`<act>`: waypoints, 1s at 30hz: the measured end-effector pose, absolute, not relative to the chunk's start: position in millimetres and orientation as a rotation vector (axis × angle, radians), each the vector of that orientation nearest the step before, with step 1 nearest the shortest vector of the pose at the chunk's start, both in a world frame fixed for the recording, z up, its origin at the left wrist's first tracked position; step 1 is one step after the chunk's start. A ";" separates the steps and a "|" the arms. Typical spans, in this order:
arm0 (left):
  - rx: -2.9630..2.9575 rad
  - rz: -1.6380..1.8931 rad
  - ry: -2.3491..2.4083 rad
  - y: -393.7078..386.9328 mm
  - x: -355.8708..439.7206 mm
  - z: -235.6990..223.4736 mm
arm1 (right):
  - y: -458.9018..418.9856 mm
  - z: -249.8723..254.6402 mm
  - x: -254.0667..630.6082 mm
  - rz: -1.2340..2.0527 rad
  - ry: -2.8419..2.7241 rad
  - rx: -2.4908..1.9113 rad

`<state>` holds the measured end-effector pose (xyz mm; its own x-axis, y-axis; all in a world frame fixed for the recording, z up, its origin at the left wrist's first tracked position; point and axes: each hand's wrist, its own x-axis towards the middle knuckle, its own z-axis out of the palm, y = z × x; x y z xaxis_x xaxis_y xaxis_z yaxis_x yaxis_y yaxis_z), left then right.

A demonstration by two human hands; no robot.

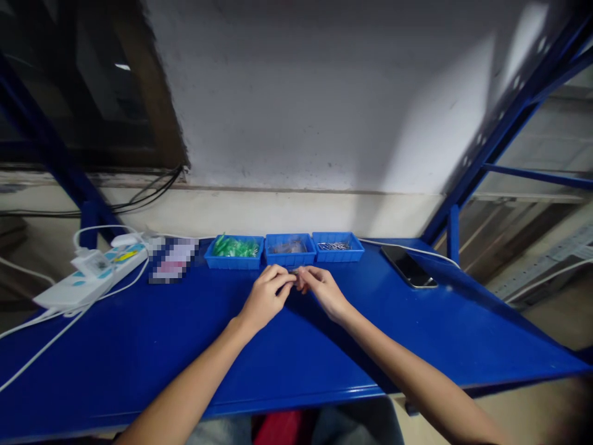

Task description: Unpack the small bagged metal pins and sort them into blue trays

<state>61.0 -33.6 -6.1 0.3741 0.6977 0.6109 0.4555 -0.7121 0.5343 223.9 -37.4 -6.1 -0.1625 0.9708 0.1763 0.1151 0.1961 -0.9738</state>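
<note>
My left hand [267,293] and my right hand [323,290] meet over the middle of the blue table, just in front of the bins. Both are closed, fingertips pinched together around something small and dark, too small to name. Behind them stand three blue bins in a row. The left bin [235,264] holds bright green pieces [234,247]. In the middle bin [291,258] lie clear or brownish small pieces [290,246]. Thin silvery metal pieces [334,246] fill the right bin [340,256].
A black phone [408,267] lies on the table [185,346] at the right. At the left are a white power strip [92,278] with plugs and loose cables, and a blurred-out item [174,259]. Blue frame posts [453,235] rise at both sides before the wall [301,93].
</note>
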 end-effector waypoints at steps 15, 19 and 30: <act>2.482 0.644 1.013 -40.6 62.1 -13.1 | -1.9 45.3 236.8 -0.356 -1.914 -1.112; 2.450 0.596 0.966 -42.4 60.1 -8.5 | 5.9 2.6 239.7 -0.272 -2.109 -1.445; 2.112 1.377 1.399 -24.2 48.4 -0.8 | -3.2 -14.9 251.0 -0.239 -2.187 -1.425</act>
<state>48.4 -24.2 -0.8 0.0882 0.8208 0.5643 0.5771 -0.5039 0.6427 251.0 -3.2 -14.9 -0.3160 0.8018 0.5073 0.8924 0.4327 -0.1280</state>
